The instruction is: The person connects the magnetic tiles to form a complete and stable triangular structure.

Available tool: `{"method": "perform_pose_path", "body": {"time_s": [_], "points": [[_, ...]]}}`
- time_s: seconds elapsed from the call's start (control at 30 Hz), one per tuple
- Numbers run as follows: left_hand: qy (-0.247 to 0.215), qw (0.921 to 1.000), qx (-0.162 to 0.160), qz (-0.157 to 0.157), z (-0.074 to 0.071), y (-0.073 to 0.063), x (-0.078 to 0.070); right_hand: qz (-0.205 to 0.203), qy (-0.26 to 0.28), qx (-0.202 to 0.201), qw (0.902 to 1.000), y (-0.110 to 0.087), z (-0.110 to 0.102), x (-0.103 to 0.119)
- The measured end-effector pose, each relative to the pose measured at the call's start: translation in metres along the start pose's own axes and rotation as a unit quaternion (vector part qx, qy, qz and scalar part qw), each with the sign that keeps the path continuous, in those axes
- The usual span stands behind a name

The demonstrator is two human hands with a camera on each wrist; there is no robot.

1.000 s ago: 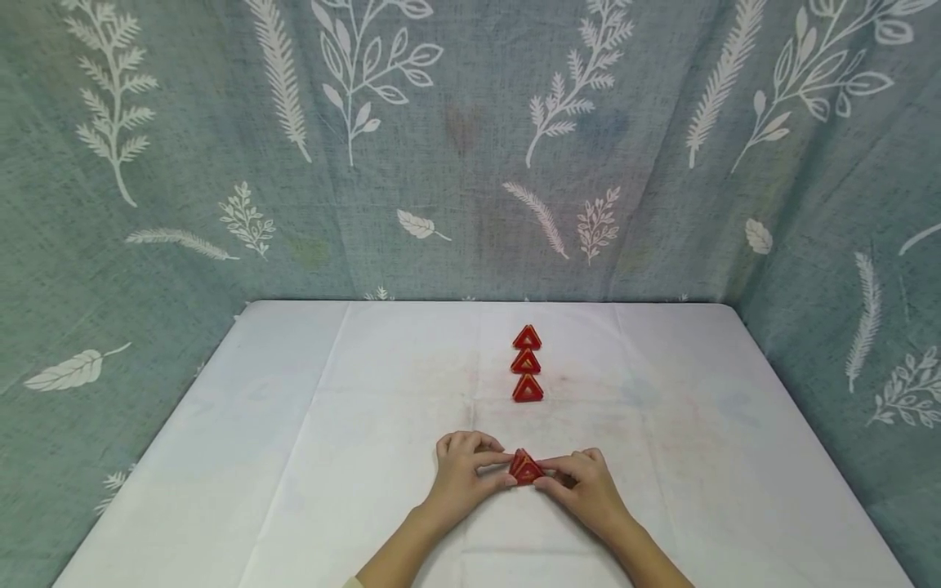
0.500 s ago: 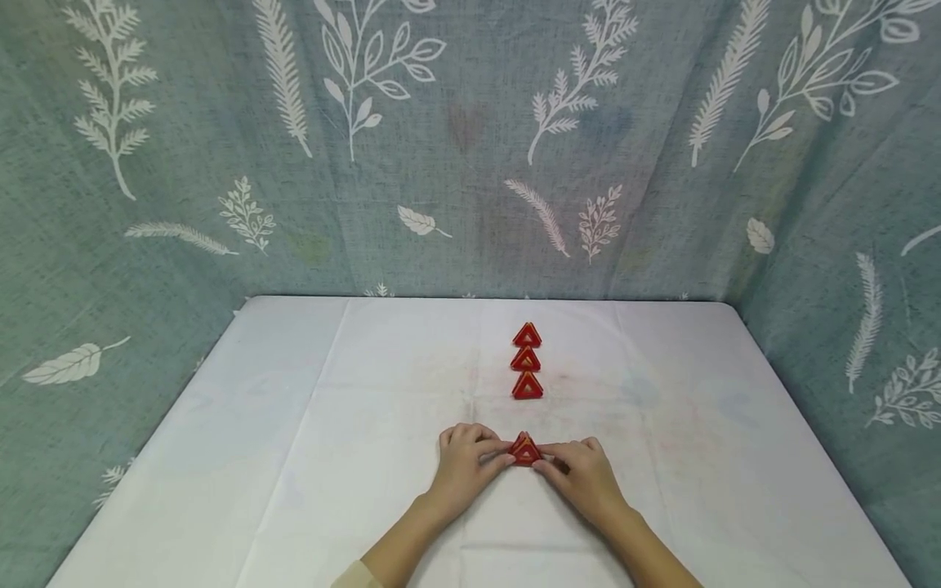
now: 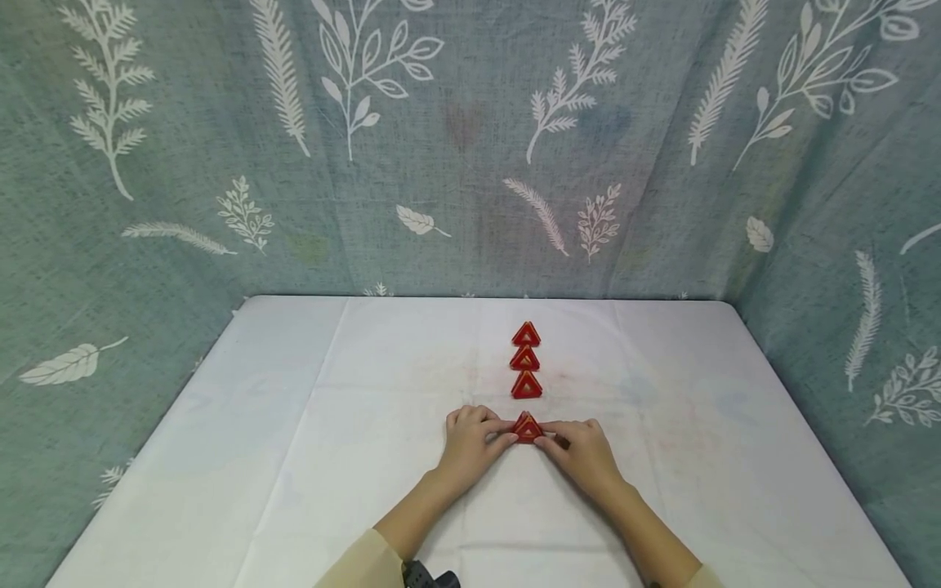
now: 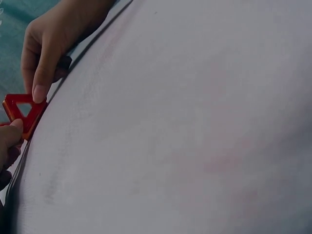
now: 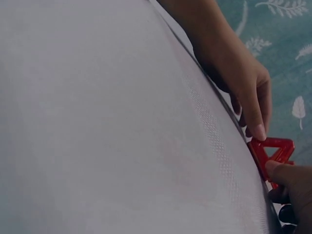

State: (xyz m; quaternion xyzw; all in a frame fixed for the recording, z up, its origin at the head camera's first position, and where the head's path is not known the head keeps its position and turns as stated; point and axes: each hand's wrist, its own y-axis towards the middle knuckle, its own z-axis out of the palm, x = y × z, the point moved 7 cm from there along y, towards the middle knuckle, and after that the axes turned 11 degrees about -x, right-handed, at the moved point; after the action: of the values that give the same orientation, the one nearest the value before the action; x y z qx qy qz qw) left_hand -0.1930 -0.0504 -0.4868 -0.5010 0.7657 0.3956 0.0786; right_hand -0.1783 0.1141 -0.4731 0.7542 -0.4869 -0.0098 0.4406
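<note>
Both hands pinch a red triangular block with a hollow middle, one at each side, between thumb and fingers. In the head view my left hand is at its left and my right hand at its right. It stands point up, just in front of a row of three similar red triangles. In the left wrist view the triangle shows its open centre, with the left thumb on one side. The right wrist view shows the triangle too, under the left hand's fingertips.
A white cloth with faint coloured stains and creases covers the table. Grey-green curtains with white leaf prints rise behind its far edge and along both sides. A black wrist strap shows at the left sleeve.
Both hands have slid forward across the table with the triangle, closing the gap to the row of three. The triangle now stands straighter than before. The row itself stays put.
</note>
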Motion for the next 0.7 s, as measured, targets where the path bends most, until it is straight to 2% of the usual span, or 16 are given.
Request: {"method": "perform_pose_path", "body": {"time_s": [0.4,0.6,0.7], "points": [[0.017,0.9992,0.036,-0.009,0.003,0.015,0.009,0.017,-0.016,0.043,0.9988,0.016,0.009,-0.01],[0.006,0.9993,0.034,-0.012,0.005,0.015,0.01,0.032,-0.002,0.039,0.9988,0.017,0.007,-0.016],[0.001,0.9995,0.028,-0.015,0.001,0.016,0.017,0.052,0.023,0.049,0.9972,0.015,0.005,-0.02]]}}
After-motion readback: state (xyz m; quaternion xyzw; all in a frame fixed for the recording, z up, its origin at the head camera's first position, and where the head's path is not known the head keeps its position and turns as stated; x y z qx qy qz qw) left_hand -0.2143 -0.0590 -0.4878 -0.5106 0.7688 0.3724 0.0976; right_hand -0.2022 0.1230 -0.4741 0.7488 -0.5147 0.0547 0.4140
